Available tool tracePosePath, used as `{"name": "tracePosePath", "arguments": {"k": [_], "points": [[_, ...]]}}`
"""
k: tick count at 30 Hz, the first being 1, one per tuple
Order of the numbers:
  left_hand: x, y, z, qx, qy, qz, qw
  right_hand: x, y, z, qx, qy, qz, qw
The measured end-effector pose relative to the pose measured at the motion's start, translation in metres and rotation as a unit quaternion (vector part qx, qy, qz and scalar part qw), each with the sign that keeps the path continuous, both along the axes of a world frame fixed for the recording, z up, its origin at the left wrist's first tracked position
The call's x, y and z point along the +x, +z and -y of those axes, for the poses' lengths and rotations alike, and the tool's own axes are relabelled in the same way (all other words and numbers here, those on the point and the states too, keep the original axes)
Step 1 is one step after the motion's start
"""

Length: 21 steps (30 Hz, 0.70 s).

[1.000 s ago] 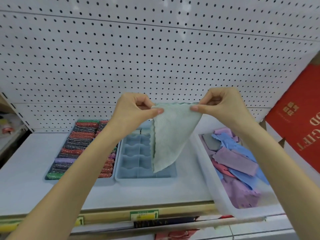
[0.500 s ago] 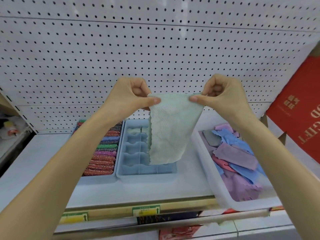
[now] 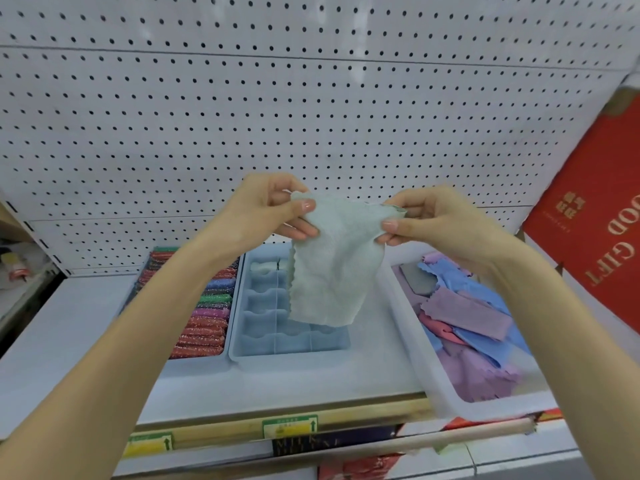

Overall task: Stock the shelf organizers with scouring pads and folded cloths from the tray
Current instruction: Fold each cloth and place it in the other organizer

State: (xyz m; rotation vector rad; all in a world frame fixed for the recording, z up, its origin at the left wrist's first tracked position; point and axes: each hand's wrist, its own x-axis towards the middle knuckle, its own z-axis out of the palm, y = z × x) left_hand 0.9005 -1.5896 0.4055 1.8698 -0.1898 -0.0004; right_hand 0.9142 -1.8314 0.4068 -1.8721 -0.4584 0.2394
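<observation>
1. Above the blue organizer (image 3: pixel 263 351), the pale green cloth (image 3: pixel 332 271) hangs clear of the compartments, apparently mid-fold.
2. Left hand (image 3: pixel 266 209) and right hand (image 3: pixel 426 220) each pinch a top corner, fingers (image 3: pixel 301 206) closed on the fabric, so it hangs flat.
3. Tray (image 3: pixel 412 327) of loose cloths sits within reach on the right. Scouring pads (image 3: pixel 204 327) lie packed on the left.

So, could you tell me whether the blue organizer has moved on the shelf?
No; the blue organizer still sits just behind the green shelf label, as before.

We are looking at a shop. We are facing a pegboard back wall (image 3: pixel 311 116), price labels (image 3: pixel 290 426) on the shelf edge (image 3: pixel 374 407) and a red gift box (image 3: pixel 588 216).
</observation>
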Motion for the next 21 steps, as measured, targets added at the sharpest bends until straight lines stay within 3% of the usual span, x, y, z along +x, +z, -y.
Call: {"name": "tracePosePath", "arguments": {"k": [10, 15, 21], "points": [[-0.002, 0.004, -0.002, -0.001, 0.037, 0.066, 0.997, 0.004, 0.008, -0.008, -0.011, -0.108, 0.08, 0.991], [-0.003, 0.001, -0.003, -0.038, 0.029, 0.05, 0.998, 0.006, 0.007, -0.013, -0.009, -0.11, 0.1, 0.989], [-0.001, 0.001, -0.005, -0.011, 0.024, 0.055, 0.998, 0.009, 0.008, -0.012, -0.025, -0.087, 0.1, 0.991]]}}
